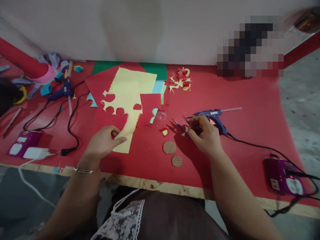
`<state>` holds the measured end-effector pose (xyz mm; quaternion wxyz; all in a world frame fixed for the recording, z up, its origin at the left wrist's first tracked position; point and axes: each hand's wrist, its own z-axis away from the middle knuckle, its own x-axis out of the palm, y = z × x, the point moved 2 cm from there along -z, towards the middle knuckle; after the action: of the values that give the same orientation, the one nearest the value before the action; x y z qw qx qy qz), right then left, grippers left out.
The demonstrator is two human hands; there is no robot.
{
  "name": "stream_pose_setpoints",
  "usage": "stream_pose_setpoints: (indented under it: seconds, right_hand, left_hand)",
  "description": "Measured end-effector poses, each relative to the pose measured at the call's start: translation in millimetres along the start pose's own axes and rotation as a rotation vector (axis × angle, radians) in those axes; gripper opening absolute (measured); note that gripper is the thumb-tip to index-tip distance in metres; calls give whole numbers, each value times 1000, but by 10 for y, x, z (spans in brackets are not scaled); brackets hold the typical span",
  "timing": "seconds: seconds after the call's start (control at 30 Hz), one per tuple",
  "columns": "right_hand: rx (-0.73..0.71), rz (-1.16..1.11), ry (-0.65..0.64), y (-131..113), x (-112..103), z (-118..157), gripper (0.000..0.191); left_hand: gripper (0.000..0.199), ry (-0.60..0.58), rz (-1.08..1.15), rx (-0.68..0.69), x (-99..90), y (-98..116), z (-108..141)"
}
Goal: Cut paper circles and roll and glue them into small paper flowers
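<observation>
My left hand [106, 140] pinches a narrow strip of yellow paper [128, 136] between thumb and fingers. The strip hangs over the red tabletop, its far end meeting a larger yellow sheet [132, 83] with round cut-outs along its near edge; whether they are joined I cannot tell. My right hand [205, 133] is closed around a slim pointed metal tool [185, 119], its kind mostly hidden by the fingers. A thin blue shaft [181, 126] points out beside it. Near this hand lie a blue glue gun [217, 120], two round brown discs [169, 147] and a red-and-yellow paper scrap [164, 132].
Red and yellow paper scraps [181, 80] lie at the back. Red, green and light-blue sheets lie under the yellow one. Another glue gun [62, 91] and a purple power box [23, 143] stand left; a second purple box [283, 176] stands right. Black cords cross both sides.
</observation>
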<state>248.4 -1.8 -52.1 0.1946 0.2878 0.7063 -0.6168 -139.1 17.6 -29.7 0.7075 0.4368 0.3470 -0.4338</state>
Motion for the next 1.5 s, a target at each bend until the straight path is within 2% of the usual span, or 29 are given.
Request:
stream_pose_setpoints:
  seconds: [0.07,0.17,0.23,0.3,0.37,0.43,0.53,0.63,0.73,0.87,0.93,1.07,1.17,1.3,1.5]
  right_hand:
    - [24,-23,-7,5,13,4,26]
    - [67,-42,2,-37,14,9,29]
    - [92,-78,20,-90,12,15,28]
    - [116,-150,22,-149,22,27,25]
    - [136,-254,7,-205,50,47,23]
    - [151,-375,-15,-251,90,71,24]
    - [193,-540,-68,-286,151,104,31]
    - [236,-605,-85,-279,178,125,34]
    - [240,-601,-100,-260,173,134,33]
    - [215,-555,-123,-261,160,135,39]
    - [210,-538,-100,-264,158,133,44]
    - [212,-538,-48,-268,166,139,52]
    - [227,-502,-29,-299,172,153,55]
    - [226,-456,-34,-401,172,166,57]
    - [209,-423,-84,-481,175,166,61]
  left_hand:
    - [37,-45,115,25,-15,45,-33]
    - [36,-48,560,109,-2,218,-62]
    - [39,-48,877,194,53,423,-57]
    - [38,28,1131,243,132,669,-34]
    - [37,25,1274,261,250,926,11]
    - [38,19,1363,214,386,1132,75]
    - [39,-65,1421,166,588,1325,198]
    - [37,-116,1479,151,730,1408,312]
    - [39,-197,1541,140,805,1460,378]
    - [48,-350,1486,112,844,1520,385]
    - [45,-307,1462,92,838,1538,366]
    - [37,-66,1551,72,787,1585,345]
    - [34,26,1607,18,753,1644,369]
    - [37,60,1645,-67,745,1723,420]
    - [43,-15,1692,-94,795,1792,483]
